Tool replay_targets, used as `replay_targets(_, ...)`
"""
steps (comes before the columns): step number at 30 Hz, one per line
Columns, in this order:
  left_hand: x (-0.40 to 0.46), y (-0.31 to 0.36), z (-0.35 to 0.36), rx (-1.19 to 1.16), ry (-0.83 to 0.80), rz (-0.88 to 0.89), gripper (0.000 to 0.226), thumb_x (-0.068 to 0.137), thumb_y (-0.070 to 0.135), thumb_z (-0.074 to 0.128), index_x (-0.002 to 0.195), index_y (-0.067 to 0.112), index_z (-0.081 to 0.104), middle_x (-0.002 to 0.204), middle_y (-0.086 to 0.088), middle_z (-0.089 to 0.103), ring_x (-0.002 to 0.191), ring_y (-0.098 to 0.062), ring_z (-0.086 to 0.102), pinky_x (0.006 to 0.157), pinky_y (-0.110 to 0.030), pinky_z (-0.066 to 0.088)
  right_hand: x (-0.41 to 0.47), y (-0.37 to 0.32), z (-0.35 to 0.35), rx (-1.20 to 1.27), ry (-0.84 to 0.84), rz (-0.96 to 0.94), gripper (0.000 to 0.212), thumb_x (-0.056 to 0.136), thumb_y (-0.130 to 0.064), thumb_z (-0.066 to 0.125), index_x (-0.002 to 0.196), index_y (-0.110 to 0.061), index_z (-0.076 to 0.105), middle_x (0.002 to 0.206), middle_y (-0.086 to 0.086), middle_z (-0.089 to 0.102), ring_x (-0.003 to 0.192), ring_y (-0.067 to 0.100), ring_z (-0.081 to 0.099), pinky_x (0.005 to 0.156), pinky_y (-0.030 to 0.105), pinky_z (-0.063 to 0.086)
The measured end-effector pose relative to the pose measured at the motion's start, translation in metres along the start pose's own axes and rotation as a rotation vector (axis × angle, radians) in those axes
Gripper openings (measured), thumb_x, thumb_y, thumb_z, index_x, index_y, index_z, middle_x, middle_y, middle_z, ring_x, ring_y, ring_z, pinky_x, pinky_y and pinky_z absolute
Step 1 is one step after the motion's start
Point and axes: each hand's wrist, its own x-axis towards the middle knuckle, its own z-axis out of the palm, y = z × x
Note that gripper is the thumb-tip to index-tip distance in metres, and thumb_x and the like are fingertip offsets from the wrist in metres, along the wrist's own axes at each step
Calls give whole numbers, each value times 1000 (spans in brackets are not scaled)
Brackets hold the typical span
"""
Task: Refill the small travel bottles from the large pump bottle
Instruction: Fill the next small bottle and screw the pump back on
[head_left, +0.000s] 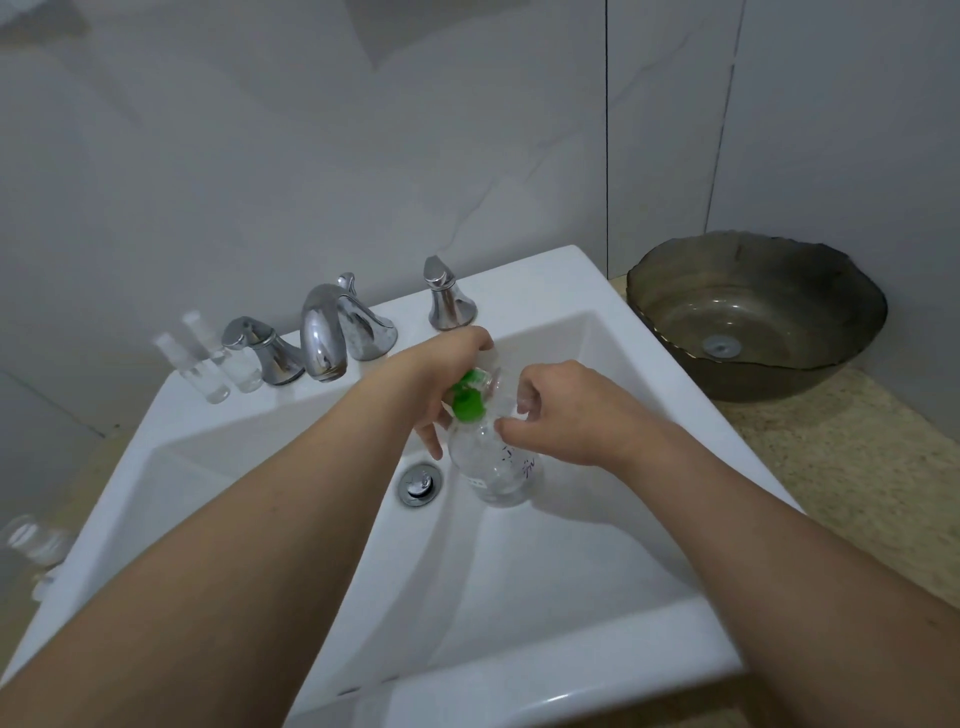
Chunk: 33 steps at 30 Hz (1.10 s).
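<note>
A large clear pump bottle (493, 467) with a green pump head (467, 397) stands over the white sink basin (545, 571), near the drain (421, 483). My left hand (441, 374) grips the green pump head from above. My right hand (561, 410) pinches a small clear travel bottle (506, 389) held against the pump's spout; my fingers hide most of it. Two small clear travel bottles (195, 358) with caps stand on the sink's back ledge at the left, beside a small clear jar (241, 369).
A chrome faucet (324, 332) with two handles (260, 348) (447, 301) lines the sink's back ledge. A dark glass vessel bowl (753, 312) sits on the speckled counter (857, 467) at the right. Another clear container (31, 540) lies blurred at the left edge.
</note>
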Motion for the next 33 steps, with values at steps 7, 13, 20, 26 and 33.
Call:
replay_targets(7, 0, -1, 10, 50, 96, 23, 37, 92, 36, 43, 109, 10, 62, 110, -16, 66, 98, -43, 64, 76, -68, 55, 0, 1, -1, -19, -35, 8, 28, 67, -51, 61, 71, -26, 49, 74, -8, 56, 65, 11, 55, 55, 28, 43)
replay_targets(13, 3, 2, 26, 123, 205, 42, 38, 95, 21, 34, 118, 1, 57, 119, -25, 60, 101, -47, 63, 76, -67, 57, -1, 3, -2, -63, -106, 59, 26, 68, -47, 63, 74, -24, 51, 77, -6, 56, 66, 12, 55, 54, 29, 43)
replay_targets(20, 7, 0, 26, 70, 218, 49, 25, 93, 17, 37, 100, 2, 56, 117, -27, 61, 102, -48, 63, 77, -69, 56, 1, 3, -2, -76, -101, 49, 26, 67, -49, 62, 73, -26, 50, 78, -8, 55, 66, 11, 54, 53, 27, 41)
replay_targets(26, 1, -3, 17, 48, 138, 29, 37, 92, 27, 37, 110, 7, 61, 111, -20, 67, 99, -43, 67, 80, -64, 56, 1, 2, 0, -72, -80, 9, 26, 67, -49, 61, 71, -26, 49, 76, -8, 55, 65, 10, 53, 52, 28, 38)
replay_targets(33, 0, 1, -1, -200, -14, 13, 52, 104, 44, 32, 136, 10, 56, 110, -7, 70, 109, -38, 62, 107, -81, 21, 1, -2, 1, -2, 3, -24, 27, 64, -50, 60, 68, -27, 48, 74, -10, 57, 64, 7, 54, 52, 26, 38)
